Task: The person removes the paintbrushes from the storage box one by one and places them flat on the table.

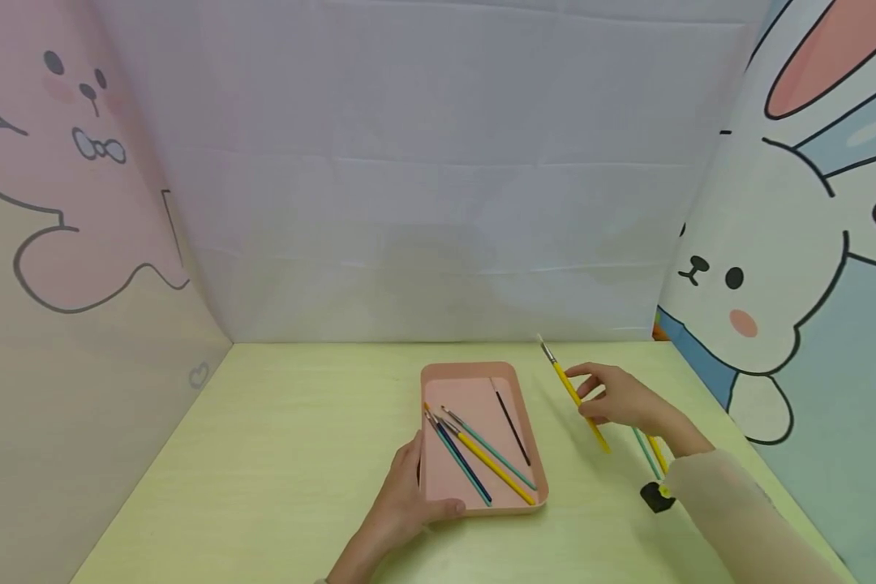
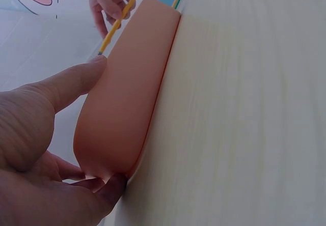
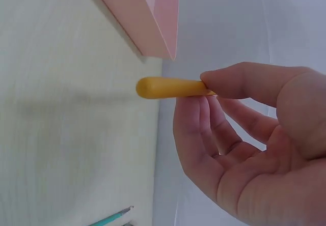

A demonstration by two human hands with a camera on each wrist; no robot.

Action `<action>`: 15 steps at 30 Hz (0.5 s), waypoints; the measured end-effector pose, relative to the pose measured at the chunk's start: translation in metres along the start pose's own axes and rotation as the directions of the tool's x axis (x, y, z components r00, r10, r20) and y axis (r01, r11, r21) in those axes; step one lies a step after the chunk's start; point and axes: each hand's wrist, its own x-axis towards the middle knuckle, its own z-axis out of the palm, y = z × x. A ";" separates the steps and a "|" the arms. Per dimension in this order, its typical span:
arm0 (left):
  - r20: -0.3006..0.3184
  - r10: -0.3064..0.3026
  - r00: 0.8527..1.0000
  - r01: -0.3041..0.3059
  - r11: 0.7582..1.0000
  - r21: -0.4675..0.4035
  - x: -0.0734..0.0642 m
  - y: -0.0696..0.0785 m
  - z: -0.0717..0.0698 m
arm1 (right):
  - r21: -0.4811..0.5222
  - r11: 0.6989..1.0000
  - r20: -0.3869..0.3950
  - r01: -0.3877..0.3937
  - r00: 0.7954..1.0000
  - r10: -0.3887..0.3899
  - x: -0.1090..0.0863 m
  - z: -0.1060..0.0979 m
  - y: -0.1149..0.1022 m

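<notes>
Between right hand's thumb and fingertips: yellow paintbrush, pinched by handle, tilted, bristles pointing away. Left of right hand: pink tray holding several brushes. Left hand grips tray's near left corner. Beneath right wrist: loose brushes on tabletop, partly hidden. Risks, judged: fingertip-only pinch could let paintbrush twist, drop; low sleeve could sweep loose brushes; uneven left-hand pressure could tip tray.

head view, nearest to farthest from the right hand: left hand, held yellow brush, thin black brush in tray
1. Held yellow brush, pinched in the right hand
2. Thin black brush, right side of the tray
3. Left hand, tray's near left corner
</notes>
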 end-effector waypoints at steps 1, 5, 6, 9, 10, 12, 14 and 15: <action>0.000 -0.003 1.000 0.003 1.000 0.002 0.000 0.000 0.000 | 0.008 1.000 -0.001 -0.005 1.000 0.005 -0.002 -0.003 0.005; 0.000 -0.006 1.000 0.006 1.000 0.007 0.000 0.001 -0.001 | 0.041 0.998 -0.016 -0.038 0.999 0.039 -0.010 -0.014 0.022; 0.000 -0.005 1.000 0.005 1.000 0.005 0.000 0.001 -0.001 | 0.048 0.998 -0.020 -0.046 0.999 0.046 -0.012 -0.016 0.027; -0.001 -0.004 1.000 0.004 1.000 0.004 0.000 0.002 -0.001 | 0.077 0.994 -0.023 -0.072 0.997 0.074 -0.017 -0.022 0.040; -0.001 -0.003 1.000 0.003 1.000 0.002 0.000 0.002 -0.001 | 0.084 0.993 -0.026 -0.082 0.996 0.085 -0.018 -0.023 0.045; -0.001 0.000 1.000 0.000 1.000 -0.004 0.000 0.002 -0.001 | 0.095 0.991 -0.030 -0.098 0.994 0.101 -0.020 -0.026 0.055; -0.001 0.002 1.000 -0.002 1.000 -0.009 0.000 0.002 -0.001 | 0.101 0.988 -0.036 -0.114 0.992 0.118 -0.022 -0.029 0.063; 0.000 0.005 1.000 -0.005 1.000 -0.010 0.000 0.001 -0.001 | 0.102 0.988 -0.038 -0.120 0.992 0.124 -0.023 -0.030 0.067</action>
